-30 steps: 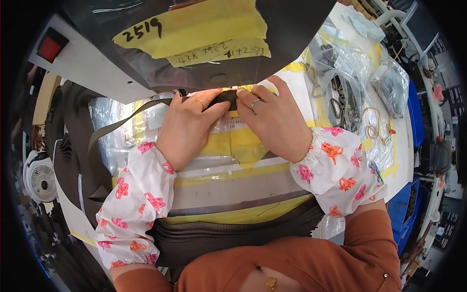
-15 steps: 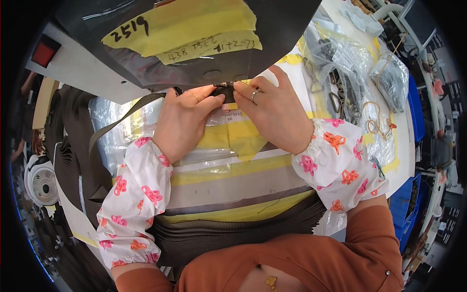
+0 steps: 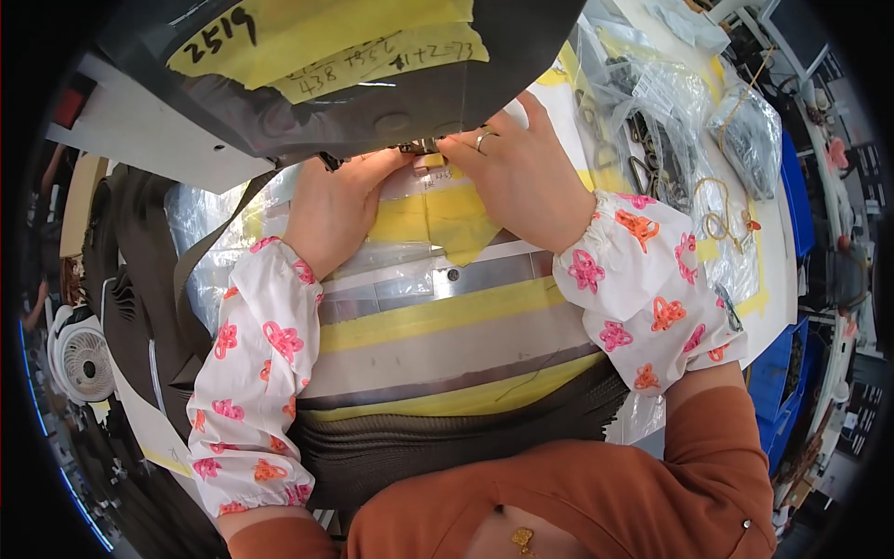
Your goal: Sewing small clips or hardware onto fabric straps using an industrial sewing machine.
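Note:
A sewing machine head (image 3: 307,112), dark and with yellow tape on it, overhangs my fingertips. My left hand (image 3: 337,207) reaches under its lower edge, fingers closed at a dark webbing strap (image 3: 219,239) that runs in from the left and passes behind this hand. Close to the metal presser foot (image 3: 419,146), my right hand (image 3: 529,184) pinches with thumb and forefinger at the strap's other side. The machine and my fingers hide most of this hold. Just in front of the foot sits a small pink and yellow block (image 3: 430,164).
Stacked dark straps (image 3: 456,438) lie along the near table edge. More straps (image 3: 140,279) hang at the left, beside a white fan (image 3: 82,361). Plastic bags with metal rings (image 3: 652,140) lie at the right, near blue bins (image 3: 778,382). Yellow tape (image 3: 447,312) covers parts of the work surface.
The view has shifted slightly. Both hands have come closer to the presser foot, and the dark strap piece between my fingertips has gone from sight. A metal plate with a screw now shows below.

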Demonstrator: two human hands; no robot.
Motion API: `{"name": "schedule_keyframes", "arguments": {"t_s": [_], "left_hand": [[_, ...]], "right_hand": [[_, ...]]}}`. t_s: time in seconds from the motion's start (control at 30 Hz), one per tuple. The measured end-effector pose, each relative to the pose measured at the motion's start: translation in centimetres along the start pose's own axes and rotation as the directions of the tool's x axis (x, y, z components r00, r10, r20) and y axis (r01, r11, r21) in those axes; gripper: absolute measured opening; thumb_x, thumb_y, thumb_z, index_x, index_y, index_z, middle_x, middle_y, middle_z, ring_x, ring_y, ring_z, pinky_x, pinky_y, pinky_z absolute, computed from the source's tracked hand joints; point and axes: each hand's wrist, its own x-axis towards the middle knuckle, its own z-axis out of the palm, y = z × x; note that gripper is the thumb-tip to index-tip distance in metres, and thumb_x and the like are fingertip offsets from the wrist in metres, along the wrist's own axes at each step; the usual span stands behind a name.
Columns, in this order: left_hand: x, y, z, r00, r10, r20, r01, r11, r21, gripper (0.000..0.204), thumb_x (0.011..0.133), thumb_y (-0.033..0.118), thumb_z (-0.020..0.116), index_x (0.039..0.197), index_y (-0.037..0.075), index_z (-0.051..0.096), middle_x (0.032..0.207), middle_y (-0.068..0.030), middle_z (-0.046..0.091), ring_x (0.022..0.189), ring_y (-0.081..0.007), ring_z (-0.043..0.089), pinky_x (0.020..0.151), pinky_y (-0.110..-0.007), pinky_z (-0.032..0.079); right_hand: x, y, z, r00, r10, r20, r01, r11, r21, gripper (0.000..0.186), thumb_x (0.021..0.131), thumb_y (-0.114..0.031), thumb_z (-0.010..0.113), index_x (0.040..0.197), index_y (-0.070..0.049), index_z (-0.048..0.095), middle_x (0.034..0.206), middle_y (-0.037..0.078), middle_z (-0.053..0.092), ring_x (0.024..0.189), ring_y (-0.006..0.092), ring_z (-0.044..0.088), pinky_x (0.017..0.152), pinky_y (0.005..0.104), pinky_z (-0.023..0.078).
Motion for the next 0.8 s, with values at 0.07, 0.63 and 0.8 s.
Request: {"name": "schedule_keyframes", "arguments": {"t_s": [0.07,0.63,0.8], "left_hand": [[0.0,0.0,0.0,1.000,0.018,-0.012,-0.018,1.000,0.009,0.027,0.079,-0.005,0.049,0.102,0.005,0.059,0.099,-0.0122,0.062,0.085,-0.0305,0.060,0.069,-0.035,0.048],[-0.7,0.9,-0.2,0.998,0.061,-0.009,-0.059,0.982,0.177,0.029,0.074,0.003,0.059,0.102,0.008,0.061,0.094,-0.0069,0.063,0.075,-0.0254,0.062,0.062,-0.032,0.050],[-0.5,1.1,-0.6,0.952,0.303,-0.039,-0.297,0.948,0.110,0.019,0.071,0.008,0.059,0.091,0.007,0.059,0.103,-0.0043,0.061,0.084,-0.0217,0.060,0.062,-0.032,0.048]], "right_hand": [[-0.1,0.0,-0.1,1.000,0.000,-0.005,0.000,1.000,0.004,0.025,0.074,-0.010,0.056,0.098,-0.006,0.057,0.104,0.000,0.059,0.098,0.0184,0.052,0.097,0.0517,0.031],[-0.4,-0.8,-0.3,0.999,0.038,0.010,-0.039,0.992,0.118,0.026,0.074,-0.009,0.055,0.099,-0.006,0.059,0.108,0.001,0.058,0.101,0.0181,0.051,0.096,0.0483,0.032],[-0.8,-1.9,-1.3,0.999,-0.014,-0.043,0.018,0.994,0.107,0.023,0.071,-0.009,0.058,0.092,-0.002,0.063,0.102,0.004,0.060,0.095,0.0178,0.054,0.097,0.0496,0.034]]}}
